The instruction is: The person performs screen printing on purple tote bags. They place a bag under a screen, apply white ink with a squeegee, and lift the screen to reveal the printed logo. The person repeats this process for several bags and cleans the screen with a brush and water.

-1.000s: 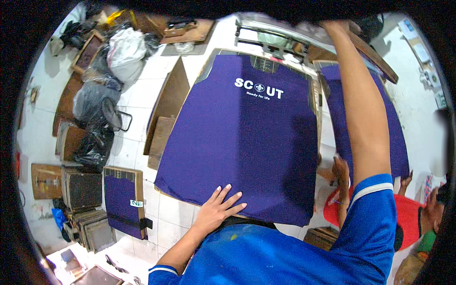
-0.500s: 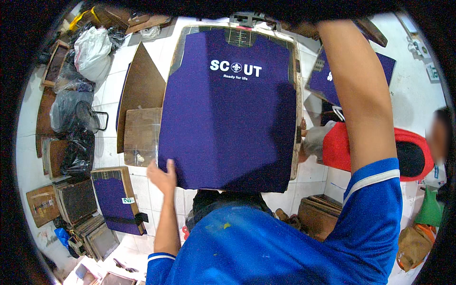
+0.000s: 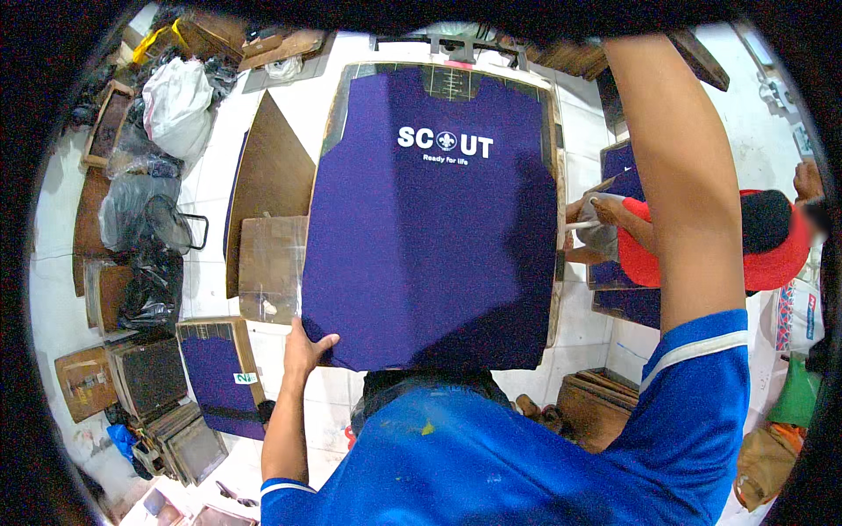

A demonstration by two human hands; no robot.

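Left hand (image 3: 303,351) grips the lower left corner of the purple shirt panel (image 3: 430,237) with white chest lettering; right hand hidden.

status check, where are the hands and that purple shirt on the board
Left hand grips the purple shirt at its lower left corner. Right hand out of frame, arm reaching up. Shirt flat on the board; nothing on it.

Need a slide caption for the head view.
Left hand grips the lower corner of a purple printed shirt stretched over a board.
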